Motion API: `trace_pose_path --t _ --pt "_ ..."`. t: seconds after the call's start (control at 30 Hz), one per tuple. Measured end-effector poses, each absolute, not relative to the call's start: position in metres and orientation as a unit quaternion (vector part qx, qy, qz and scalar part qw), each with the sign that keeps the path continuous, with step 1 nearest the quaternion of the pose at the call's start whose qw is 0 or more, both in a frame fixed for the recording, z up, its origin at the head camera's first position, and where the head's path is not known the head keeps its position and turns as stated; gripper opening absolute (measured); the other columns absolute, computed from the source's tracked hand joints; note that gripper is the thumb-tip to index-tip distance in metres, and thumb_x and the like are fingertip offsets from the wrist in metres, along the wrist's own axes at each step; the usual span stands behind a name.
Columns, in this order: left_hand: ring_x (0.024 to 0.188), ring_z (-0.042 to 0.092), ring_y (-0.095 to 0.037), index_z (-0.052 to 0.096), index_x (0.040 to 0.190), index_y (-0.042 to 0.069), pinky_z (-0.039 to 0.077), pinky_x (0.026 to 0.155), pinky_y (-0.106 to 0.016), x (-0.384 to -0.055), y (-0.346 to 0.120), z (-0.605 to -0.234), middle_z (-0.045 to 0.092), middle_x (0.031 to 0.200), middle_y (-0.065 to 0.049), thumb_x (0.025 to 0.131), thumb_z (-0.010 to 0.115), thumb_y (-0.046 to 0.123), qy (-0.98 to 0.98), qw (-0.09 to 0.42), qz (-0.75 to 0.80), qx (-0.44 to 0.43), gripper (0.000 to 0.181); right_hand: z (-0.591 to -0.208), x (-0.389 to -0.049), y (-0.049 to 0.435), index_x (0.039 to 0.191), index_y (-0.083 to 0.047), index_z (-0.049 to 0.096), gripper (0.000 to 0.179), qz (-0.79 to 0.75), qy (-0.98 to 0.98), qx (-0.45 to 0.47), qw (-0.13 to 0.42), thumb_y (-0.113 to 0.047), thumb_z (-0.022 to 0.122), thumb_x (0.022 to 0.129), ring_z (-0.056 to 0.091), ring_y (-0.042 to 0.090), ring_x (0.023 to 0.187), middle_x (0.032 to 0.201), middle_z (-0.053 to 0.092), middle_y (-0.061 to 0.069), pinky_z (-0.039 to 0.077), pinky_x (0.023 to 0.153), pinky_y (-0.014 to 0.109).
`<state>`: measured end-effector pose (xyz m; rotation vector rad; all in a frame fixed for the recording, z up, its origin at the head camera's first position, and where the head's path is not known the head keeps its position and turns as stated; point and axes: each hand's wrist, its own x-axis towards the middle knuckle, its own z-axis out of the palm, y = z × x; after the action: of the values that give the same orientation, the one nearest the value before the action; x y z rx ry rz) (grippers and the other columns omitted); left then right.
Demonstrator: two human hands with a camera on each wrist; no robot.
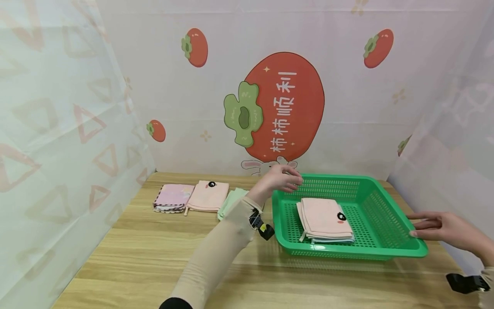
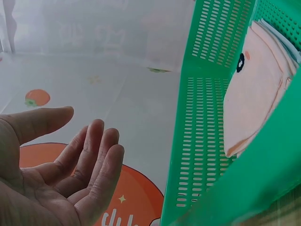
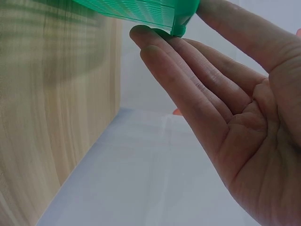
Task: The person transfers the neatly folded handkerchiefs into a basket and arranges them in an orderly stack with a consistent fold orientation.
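Observation:
A green plastic basket (image 1: 324, 249) stands at the right of the wooden table. Inside it lies a folded pale pink towel (image 1: 322, 216) with a black eye patch, stacked over a light blue cloth (image 1: 333, 240). At the basket's right rim, my right hand (image 1: 449, 229) holds the edge between thumb and fingers; the right wrist view shows the fingers (image 3: 188, 77) under the rim. My left hand (image 1: 281, 178) hovers by the far left corner of the basket, fingers relaxed and palm bare (image 2: 51, 197).
Left of the basket lie a folded purple towel (image 1: 173, 197) with a checked edge, another pink towel (image 1: 208, 196) and a pale green towel (image 1: 233, 201), partly hidden by the left forearm. Printed cloth walls (image 1: 339, 141) enclose the table (image 1: 154, 257) at the back and both sides.

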<state>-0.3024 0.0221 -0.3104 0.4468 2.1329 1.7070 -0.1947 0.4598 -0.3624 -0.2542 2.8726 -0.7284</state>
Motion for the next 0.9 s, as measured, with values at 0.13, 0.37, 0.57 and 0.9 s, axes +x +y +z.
trace_pose_path --t 0.13,0.37,0.57,0.9 --pt "0.089 0.069 -0.028 0.067 0.105 0.003 0.055 0.084 -0.042 -0.304 0.016 -0.314 0.068 0.099 -0.012 0.087 0.068 0.015 0.756 0.178 0.610 0.158 0.021 -0.363 -0.195 0.460 0.132 0.015 0.043 0.066 -0.245 0.962 -0.085 0.084 -0.032 0.064 0.090 0.060 -0.010 0.080 0.113 0.062 0.032 0.056 0.066 0.029" --pt "0.100 0.065 -0.037 0.066 0.105 0.003 0.055 0.085 -0.042 -0.306 0.001 -0.321 0.066 0.102 -0.013 0.088 0.067 0.016 0.753 0.159 0.618 0.159 0.022 -0.361 -0.194 0.460 0.131 0.016 0.043 0.064 -0.252 0.960 -0.090 0.080 -0.029 0.064 0.091 0.061 -0.009 0.081 0.111 0.063 0.031 0.056 0.066 0.030" --pt "0.094 0.068 -0.030 0.066 0.104 0.005 0.056 0.081 -0.036 -0.307 -0.013 -0.327 0.066 0.103 -0.010 0.089 0.067 0.018 0.762 0.145 0.615 0.142 0.020 -0.360 -0.194 0.458 0.132 0.016 0.043 0.064 -0.253 0.960 -0.089 0.081 -0.028 0.064 0.091 0.061 -0.009 0.080 0.111 0.063 0.032 0.057 0.067 0.030" --pt "0.090 0.068 -0.028 0.065 0.105 0.003 0.056 0.081 -0.037 -0.310 -0.032 -0.340 0.067 0.102 -0.013 0.088 0.066 0.016 0.772 0.118 0.613 0.122 0.021 -0.361 -0.194 0.459 0.132 0.015 0.042 0.066 -0.247 0.962 -0.078 0.086 -0.031 0.063 0.091 0.059 -0.011 0.080 0.113 0.061 0.032 0.056 0.067 0.032"
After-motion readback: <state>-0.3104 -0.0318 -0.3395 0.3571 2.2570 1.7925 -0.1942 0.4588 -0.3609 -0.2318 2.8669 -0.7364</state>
